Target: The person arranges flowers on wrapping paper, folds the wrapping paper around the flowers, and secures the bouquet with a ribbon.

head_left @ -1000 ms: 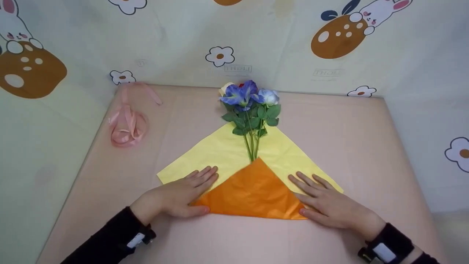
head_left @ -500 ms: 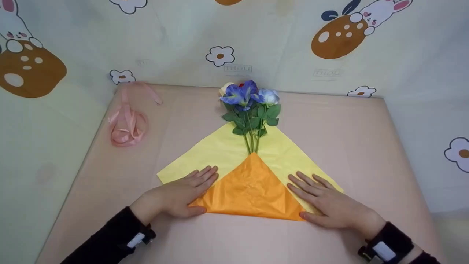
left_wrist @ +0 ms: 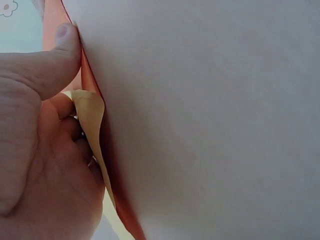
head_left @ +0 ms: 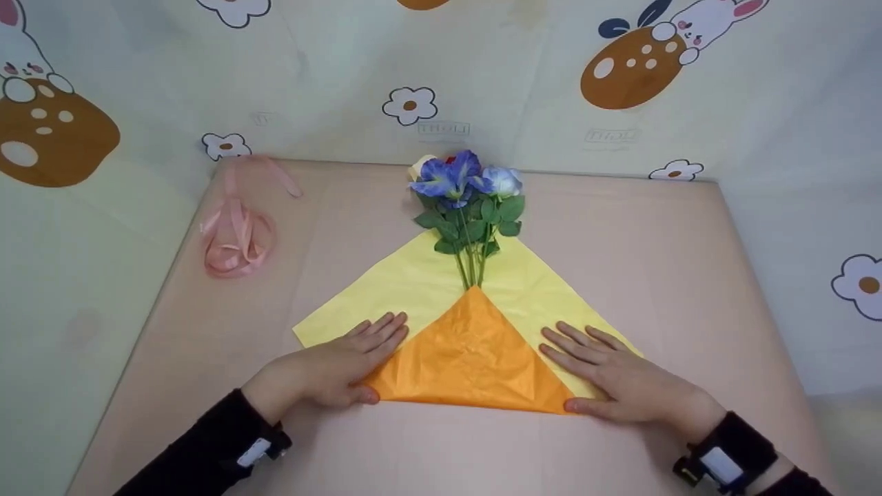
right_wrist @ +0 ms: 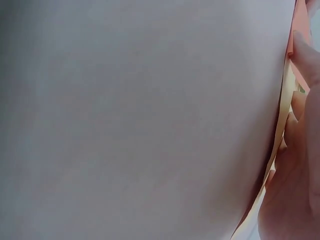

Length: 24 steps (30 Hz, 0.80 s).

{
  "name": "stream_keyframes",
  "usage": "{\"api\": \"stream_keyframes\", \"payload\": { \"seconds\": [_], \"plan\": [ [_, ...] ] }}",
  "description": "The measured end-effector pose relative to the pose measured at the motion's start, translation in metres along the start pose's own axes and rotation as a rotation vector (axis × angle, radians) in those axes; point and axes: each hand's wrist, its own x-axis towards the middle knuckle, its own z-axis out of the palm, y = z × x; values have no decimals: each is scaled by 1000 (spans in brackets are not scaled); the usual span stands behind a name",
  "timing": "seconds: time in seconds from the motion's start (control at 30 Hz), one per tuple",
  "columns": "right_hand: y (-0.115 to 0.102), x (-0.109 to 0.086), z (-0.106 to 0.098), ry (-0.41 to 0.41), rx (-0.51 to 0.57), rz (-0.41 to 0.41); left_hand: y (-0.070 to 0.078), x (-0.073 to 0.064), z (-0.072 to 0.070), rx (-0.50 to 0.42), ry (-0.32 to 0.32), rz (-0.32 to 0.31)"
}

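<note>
Nearest: pale pink tabletop (head_left: 441, 458); black L sleeve (head_left: 179, 451) w/ small white-faced device (head_left: 255, 451) at cuff; black R wristband (head_left: 741, 448) w/ similar white-faced unit, bit of bare forearm btwn it & R sleeve (head_left: 799, 483)

Just beyond: L hand (head_left: 337, 368) laid flat, unclenched, no grip on anything, fingers straight & close together on L part of yellow paper (head_left: 375, 296), thumb at nr L corner of orange paper (head_left: 472, 358); R hand (head_left: 613, 382) likewise flat & holding nothing, fingers straight, a bit spread over R part of yellow, thumb on nr R corner of orange

Per wrist cams: L thumb against orange, yellow edge curling up off tabletop by L fingers; much the same on R

Btwn hands: orange in a low, lightly creased triangle on top of yellow, nr edge almost straight, tip pointing away; can't tell if one sheet or two

Further: green stems (head_left: 471, 269) showing above orange tip, lower parts hidden; then leaves (head_left: 448, 227); then blue-violet flower (head_left: 444, 178), pale blue flower (head_left: 503, 182) to R, cream flower (head_left: 418, 167) partly hidden behind, bit of red too, all nr back edge of table

Far L: loosely coiled pink ribbon (head_left: 238, 241), well apart from paper

Back: pale backdrop (head_left: 331, 76) printed w/ bunnies, brown spotted shapes, white flowers
</note>
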Motion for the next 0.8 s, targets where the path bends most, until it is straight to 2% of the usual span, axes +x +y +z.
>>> {"api": "stream_keyframes", "payload": {
  "seconds": [0.43, 0.7, 0.8],
  "plan": [
    [0, 0, 0, 62, -39, -55, -2, 0, 0, -18, 14, 22],
    [0, 0, 0, 54, -28, -49, -3, -1, 1, -23, 13, 25],
    [-1, 0, -2, 30, -6, -27, 0, -1, 0, -3, 14, 4]
  ]
}}
